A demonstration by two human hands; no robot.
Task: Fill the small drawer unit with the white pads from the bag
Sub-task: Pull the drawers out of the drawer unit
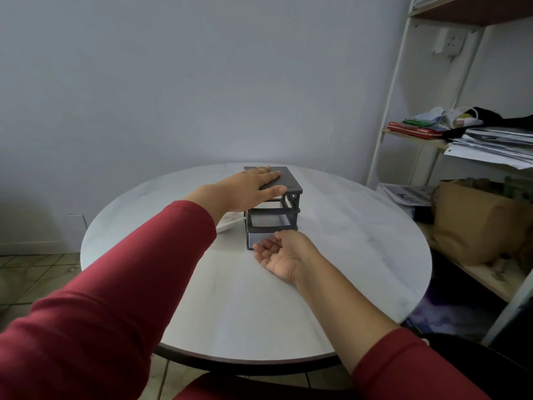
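Red sleeves [101,298] are stretching over the table [230,313] toward the dark drawer unit [285,180] standing on it. The left hand [248,189] is lying flat on the unit's top, fingers straight. The right hand [278,254] is lying palm up against the unit's lowest drawer, fingers loosely curled; whether they are hooking it is unclear. A white object [227,223] is peeking out left of the unit.
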